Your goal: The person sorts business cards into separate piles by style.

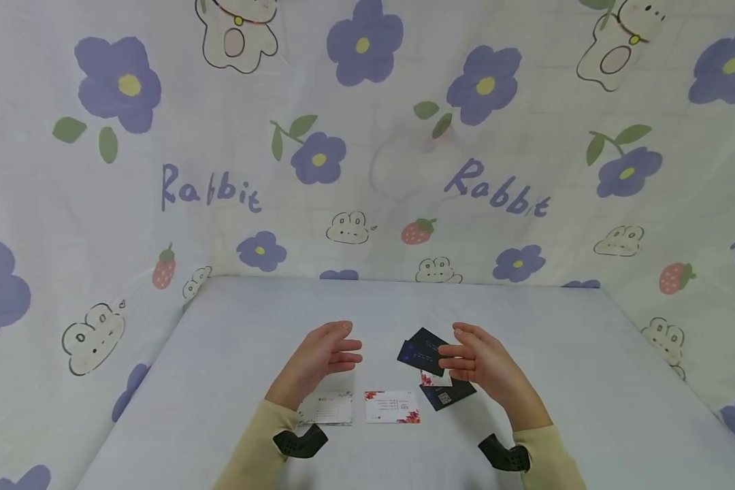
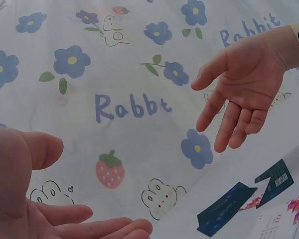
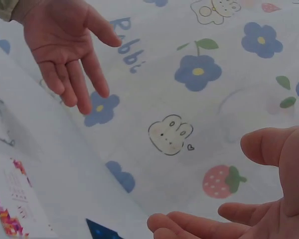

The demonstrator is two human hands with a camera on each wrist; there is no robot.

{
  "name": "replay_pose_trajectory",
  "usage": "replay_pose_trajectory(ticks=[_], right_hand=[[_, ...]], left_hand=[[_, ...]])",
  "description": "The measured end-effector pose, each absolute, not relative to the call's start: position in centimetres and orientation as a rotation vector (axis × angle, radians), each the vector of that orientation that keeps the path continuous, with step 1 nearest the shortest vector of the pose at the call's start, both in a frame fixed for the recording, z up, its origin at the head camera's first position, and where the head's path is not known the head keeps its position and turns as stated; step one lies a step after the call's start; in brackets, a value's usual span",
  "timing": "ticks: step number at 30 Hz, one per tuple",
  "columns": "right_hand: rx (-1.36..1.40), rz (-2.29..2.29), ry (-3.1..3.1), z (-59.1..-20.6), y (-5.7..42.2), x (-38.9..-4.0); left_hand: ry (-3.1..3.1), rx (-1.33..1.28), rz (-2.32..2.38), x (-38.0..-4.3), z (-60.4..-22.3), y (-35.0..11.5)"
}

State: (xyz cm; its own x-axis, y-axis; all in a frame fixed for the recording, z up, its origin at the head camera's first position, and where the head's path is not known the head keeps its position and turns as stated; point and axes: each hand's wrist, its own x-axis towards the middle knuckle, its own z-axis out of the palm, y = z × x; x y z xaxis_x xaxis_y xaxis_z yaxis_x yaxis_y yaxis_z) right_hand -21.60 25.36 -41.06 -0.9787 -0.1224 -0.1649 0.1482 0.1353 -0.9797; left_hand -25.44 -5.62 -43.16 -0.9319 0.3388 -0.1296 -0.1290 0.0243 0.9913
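Both hands hover over the table with palms turned toward each other and nothing held. My left hand (image 1: 321, 357) is above a white card with grey print (image 1: 327, 408), its fingers relaxed and pointing inward. My right hand (image 1: 480, 357) is just right of the dark cards (image 1: 421, 350), its fingertips overlapping them in the head view. Under these, a white card with red flowers (image 1: 435, 379) lies partly covered, along with another dark card bearing a QR code (image 1: 450, 395). Between the hands lies a white card with red and orange flowers (image 1: 392, 407).
The white table (image 1: 220, 367) reaches back to a hanging cloth (image 1: 398, 170) printed with flowers, rabbits and strawberries, which also runs along both sides. A black band sits on each wrist, the left band (image 1: 300, 442) and the right band (image 1: 505, 454).
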Motion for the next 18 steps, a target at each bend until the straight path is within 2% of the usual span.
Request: replay_pose_trajectory(ticks=[18], right_hand=[[0.068, -1.925, 2.224, -41.55, 25.69, -21.71]], left_hand=[[1.992, 0.206, 1.963, -25.05, -43.08, -5.87]])
